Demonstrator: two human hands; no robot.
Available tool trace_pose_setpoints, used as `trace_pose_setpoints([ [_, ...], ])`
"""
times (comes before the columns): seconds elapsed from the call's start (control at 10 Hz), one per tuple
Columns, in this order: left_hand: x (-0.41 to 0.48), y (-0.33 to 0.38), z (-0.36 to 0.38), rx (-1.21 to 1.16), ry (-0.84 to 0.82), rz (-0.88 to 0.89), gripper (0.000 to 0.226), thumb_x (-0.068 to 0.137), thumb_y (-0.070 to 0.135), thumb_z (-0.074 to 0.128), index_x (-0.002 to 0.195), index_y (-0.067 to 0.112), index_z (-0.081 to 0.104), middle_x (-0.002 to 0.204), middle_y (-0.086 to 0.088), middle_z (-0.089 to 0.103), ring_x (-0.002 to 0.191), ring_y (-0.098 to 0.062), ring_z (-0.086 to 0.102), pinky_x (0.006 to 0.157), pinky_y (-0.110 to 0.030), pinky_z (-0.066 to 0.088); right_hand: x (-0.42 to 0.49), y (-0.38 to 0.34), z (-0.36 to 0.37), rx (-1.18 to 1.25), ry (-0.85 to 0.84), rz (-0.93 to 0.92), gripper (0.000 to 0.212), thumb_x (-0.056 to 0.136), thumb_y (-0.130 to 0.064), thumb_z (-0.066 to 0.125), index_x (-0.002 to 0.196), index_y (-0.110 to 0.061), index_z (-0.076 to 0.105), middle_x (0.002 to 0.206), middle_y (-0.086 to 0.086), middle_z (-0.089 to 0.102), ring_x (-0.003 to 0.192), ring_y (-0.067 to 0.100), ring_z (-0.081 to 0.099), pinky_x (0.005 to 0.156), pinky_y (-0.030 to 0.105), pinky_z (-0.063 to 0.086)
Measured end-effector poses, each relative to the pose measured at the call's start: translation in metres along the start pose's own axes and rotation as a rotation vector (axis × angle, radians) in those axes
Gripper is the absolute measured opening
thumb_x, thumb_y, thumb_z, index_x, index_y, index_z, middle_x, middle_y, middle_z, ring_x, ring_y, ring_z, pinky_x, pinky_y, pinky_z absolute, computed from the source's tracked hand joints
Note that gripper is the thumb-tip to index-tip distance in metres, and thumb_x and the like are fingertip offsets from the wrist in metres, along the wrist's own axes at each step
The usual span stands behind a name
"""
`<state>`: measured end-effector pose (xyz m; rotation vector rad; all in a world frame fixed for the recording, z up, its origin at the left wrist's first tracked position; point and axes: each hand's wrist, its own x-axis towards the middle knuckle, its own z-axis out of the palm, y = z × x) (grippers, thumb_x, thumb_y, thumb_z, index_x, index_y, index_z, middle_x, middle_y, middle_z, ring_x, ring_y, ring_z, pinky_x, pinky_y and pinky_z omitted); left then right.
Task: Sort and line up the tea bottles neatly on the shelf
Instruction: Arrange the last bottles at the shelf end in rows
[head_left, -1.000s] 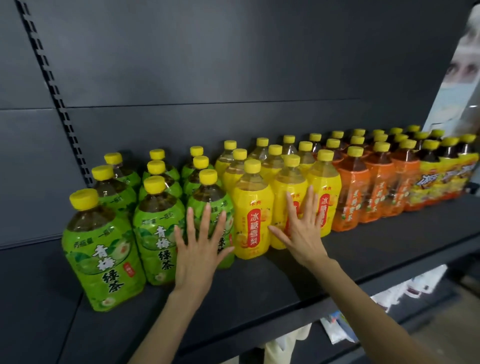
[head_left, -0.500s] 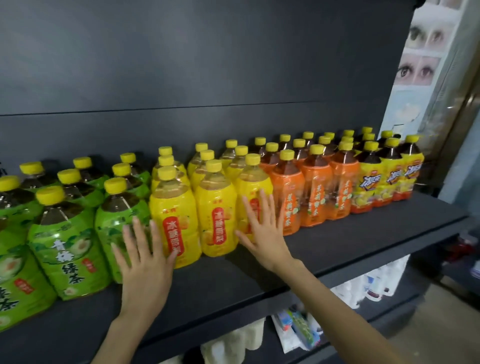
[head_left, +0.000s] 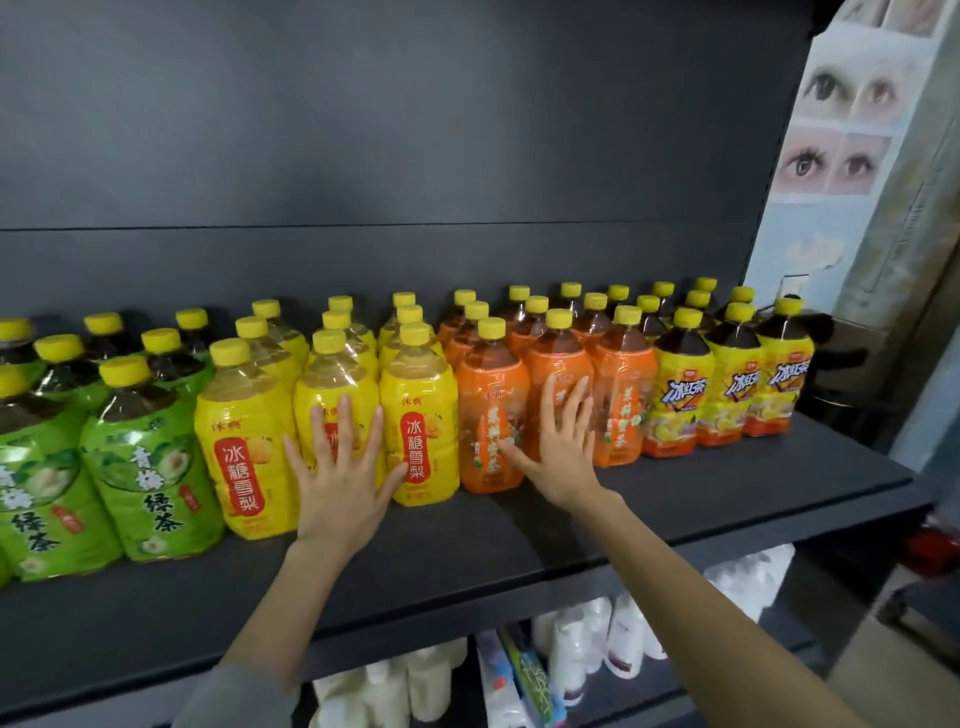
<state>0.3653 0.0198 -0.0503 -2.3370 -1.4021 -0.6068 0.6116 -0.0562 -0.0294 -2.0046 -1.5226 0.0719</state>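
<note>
Tea bottles with yellow caps stand in rows on a dark shelf (head_left: 675, 509), grouped by label colour: green bottles (head_left: 150, 467) at the left, yellow bottles (head_left: 244, 447), orange bottles (head_left: 488, 415), and yellow-and-red iced tea bottles (head_left: 675, 400) at the right. My left hand (head_left: 340, 478) lies flat with fingers spread against the front of the middle yellow bottle (head_left: 332, 395). Also flat and spread, my right hand (head_left: 561, 441) rests against the front orange bottles. Neither hand grips anything.
A dark back panel (head_left: 415, 156) rises behind the bottles. Below the shelf, a lower level holds white bottles (head_left: 618, 639) and packets (head_left: 519, 680). A poster with pictures of eyes (head_left: 831, 156) hangs at the right, beside a wall.
The view and both hands have shifted right along the row: my left hand went from the green bottles to the yellow ones, my right from the yellow to the orange ones.
</note>
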Motion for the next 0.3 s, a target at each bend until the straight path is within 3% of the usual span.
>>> trace_pose_setpoints([
  [0.1,-0.003,0.001,-0.006,0.031,-0.024,-0.006,0.079,0.088,0.065,0.022,0.148,0.014,0.022,0.155,-0.022,0.006,0.141,-0.044,-0.002,0.102,-0.068,0.007,-0.003,0.009,-0.010,-0.045,-0.085,-0.023,0.103,0.088,-0.057,0.053,0.130,-0.040,-0.039,0.136,0.004,-0.054,0.138,0.034,-0.031,0.112,0.058,-0.003],
  [0.2,-0.014,0.007,-0.015,-0.015,-0.125,-0.025,0.081,0.090,0.065,0.015,0.149,0.010,0.021,0.155,-0.023,0.009,0.139,-0.045,0.011,0.101,-0.065,0.013,-0.011,0.021,-0.015,-0.071,-0.113,-0.084,0.094,0.093,-0.046,0.052,0.139,-0.040,-0.030,0.135,-0.004,-0.054,0.141,0.029,-0.027,0.112,0.059,-0.002],
  [0.3,-0.044,0.007,-0.034,-0.271,-0.252,-0.104,0.089,0.085,0.076,0.005,0.151,0.017,0.003,0.157,-0.009,-0.012,0.144,-0.032,0.001,0.113,-0.052,0.010,-0.036,0.047,-0.023,0.028,-0.154,-0.141,0.086,0.095,-0.039,0.053,0.144,-0.046,-0.017,0.152,-0.014,-0.031,0.146,0.017,-0.011,0.116,0.054,0.003],
])
